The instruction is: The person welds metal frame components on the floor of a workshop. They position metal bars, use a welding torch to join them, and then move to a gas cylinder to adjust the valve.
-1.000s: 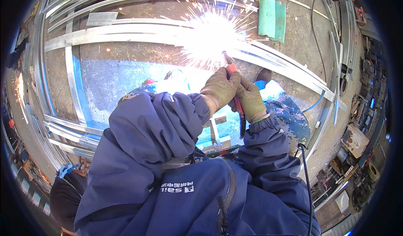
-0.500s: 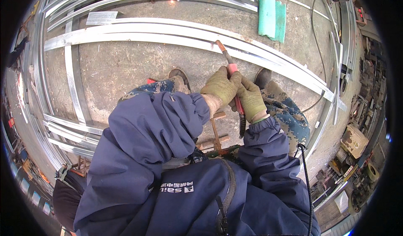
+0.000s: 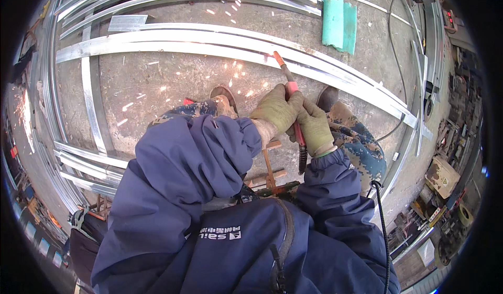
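Orange sparks [image 3: 249, 93] scatter wider now; my olive-gloved left hand [image 3: 276, 107], right hand [image 3: 315, 129] grip red-handled metal torch [image 3: 292, 87]; likely mid-weld, next needs steady aim.

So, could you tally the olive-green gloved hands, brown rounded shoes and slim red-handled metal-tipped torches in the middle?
Olive-green gloved hands, left hand and right hand: 2
Brown rounded shoes, left shoe and right shoe: 2
Slim red-handled torch: 1
Total: 5

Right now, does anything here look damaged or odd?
Glowing sparks are scattered over the floor by the bars and left shoe, a startling sight. The green sheet looks ragged along its lower edge, as if torn.
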The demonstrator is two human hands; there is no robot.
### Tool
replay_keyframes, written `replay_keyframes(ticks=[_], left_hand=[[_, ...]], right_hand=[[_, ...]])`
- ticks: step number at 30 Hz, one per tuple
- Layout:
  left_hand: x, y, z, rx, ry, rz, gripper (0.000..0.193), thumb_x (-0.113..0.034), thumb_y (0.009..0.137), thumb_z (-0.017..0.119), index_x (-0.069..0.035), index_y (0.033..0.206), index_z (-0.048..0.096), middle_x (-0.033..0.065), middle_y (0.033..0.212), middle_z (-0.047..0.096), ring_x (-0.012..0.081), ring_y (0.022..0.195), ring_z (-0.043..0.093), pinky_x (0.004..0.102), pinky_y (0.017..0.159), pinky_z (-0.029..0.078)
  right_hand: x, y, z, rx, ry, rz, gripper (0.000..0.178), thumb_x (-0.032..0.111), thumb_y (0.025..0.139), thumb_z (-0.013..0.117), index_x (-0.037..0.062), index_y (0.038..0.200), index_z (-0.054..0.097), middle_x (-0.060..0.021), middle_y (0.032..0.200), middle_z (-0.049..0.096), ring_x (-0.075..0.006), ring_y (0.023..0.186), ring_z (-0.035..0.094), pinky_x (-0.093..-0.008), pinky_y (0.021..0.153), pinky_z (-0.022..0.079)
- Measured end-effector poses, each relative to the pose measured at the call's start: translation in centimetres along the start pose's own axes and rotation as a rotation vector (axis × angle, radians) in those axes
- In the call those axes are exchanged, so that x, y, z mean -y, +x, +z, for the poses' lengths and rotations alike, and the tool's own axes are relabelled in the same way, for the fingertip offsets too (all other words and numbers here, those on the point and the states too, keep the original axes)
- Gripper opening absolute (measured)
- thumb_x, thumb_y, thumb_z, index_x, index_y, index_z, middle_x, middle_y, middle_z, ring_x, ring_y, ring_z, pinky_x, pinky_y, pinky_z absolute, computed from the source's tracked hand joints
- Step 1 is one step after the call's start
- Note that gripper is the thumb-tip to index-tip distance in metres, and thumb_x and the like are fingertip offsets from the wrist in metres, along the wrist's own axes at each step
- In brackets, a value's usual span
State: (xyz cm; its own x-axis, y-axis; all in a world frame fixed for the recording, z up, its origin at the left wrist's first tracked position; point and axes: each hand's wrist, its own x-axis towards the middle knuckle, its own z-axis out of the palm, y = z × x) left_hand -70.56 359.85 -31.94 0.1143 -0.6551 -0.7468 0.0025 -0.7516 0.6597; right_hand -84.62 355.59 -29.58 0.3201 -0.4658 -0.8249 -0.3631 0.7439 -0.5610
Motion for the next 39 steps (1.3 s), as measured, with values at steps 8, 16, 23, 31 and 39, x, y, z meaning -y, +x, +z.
replay_keyframes(ticks=[8, 16, 23, 31, 39], left_hand=[[0.0, 0.1, 0.0, -0.014, -0.058, -0.017, 0.049, -0.042, 0.105, 0.055, 0.000, 0.130, 0.061, 0.0205, 0.113, 0.071, 0.0292, 0.103, 0.070, 0.0394, 0.090, 0.054], [-0.9, -0.6, -0.7, -0.017, -0.011, -0.036, 0.053, -0.044, 0.103, 0.055, 0.002, 0.129, 0.059, 0.0251, 0.119, 0.070, 0.0376, 0.112, 0.070, 0.0455, 0.099, 0.053], [-0.2, -0.2, -0.5, -0.034, -0.013, -0.005, 0.051, -0.042, 0.103, 0.056, 0.002, 0.127, 0.061, 0.0241, 0.115, 0.072, 0.0374, 0.110, 0.071, 0.0455, 0.098, 0.053], [-0.2, 0.1, -0.2, -0.013, -0.032, -0.028, 0.048, -0.042, 0.104, 0.057, -0.001, 0.128, 0.063, 0.0194, 0.109, 0.072, 0.0294, 0.098, 0.070, 0.0401, 0.087, 0.054], [0.4, 0.6, 0.2, -0.036, -0.038, -0.008, 0.048, -0.041, 0.104, 0.056, 0.000, 0.129, 0.062, 0.0203, 0.113, 0.072, 0.0300, 0.103, 0.070, 0.0405, 0.090, 0.054]], right_hand=[[0.0, 0.5, -0.1, 0.007, -0.032, -0.015, 0.043, 0.027, 0.106, 0.062, 0.0061, 0.144, 0.059, -0.0039, 0.080, 0.066, -0.0125, 0.058, 0.062, -0.0275, 0.048, 0.047], [-0.2, 0.8, -0.3, 0.066, -0.053, -0.040, 0.049, 0.036, 0.103, 0.067, 0.0043, 0.140, 0.060, -0.0062, 0.079, 0.066, -0.0142, 0.057, 0.063, -0.0290, 0.047, 0.048], [-0.9, 1.1, -0.6, 0.054, -0.067, -0.051, 0.051, 0.036, 0.103, 0.067, 0.0052, 0.143, 0.058, -0.0060, 0.080, 0.067, -0.0146, 0.058, 0.064, -0.0285, 0.047, 0.048], [0.0, 0.6, -0.1, 0.021, -0.052, -0.001, 0.046, 0.030, 0.106, 0.063, 0.0070, 0.145, 0.058, -0.0041, 0.079, 0.067, -0.0129, 0.057, 0.062, -0.0267, 0.047, 0.047], [-0.5, 0.9, -0.2, 0.005, -0.030, -0.021, 0.045, 0.028, 0.106, 0.062, 0.0063, 0.145, 0.057, -0.0053, 0.082, 0.068, -0.0128, 0.058, 0.062, -0.0270, 0.048, 0.048]])
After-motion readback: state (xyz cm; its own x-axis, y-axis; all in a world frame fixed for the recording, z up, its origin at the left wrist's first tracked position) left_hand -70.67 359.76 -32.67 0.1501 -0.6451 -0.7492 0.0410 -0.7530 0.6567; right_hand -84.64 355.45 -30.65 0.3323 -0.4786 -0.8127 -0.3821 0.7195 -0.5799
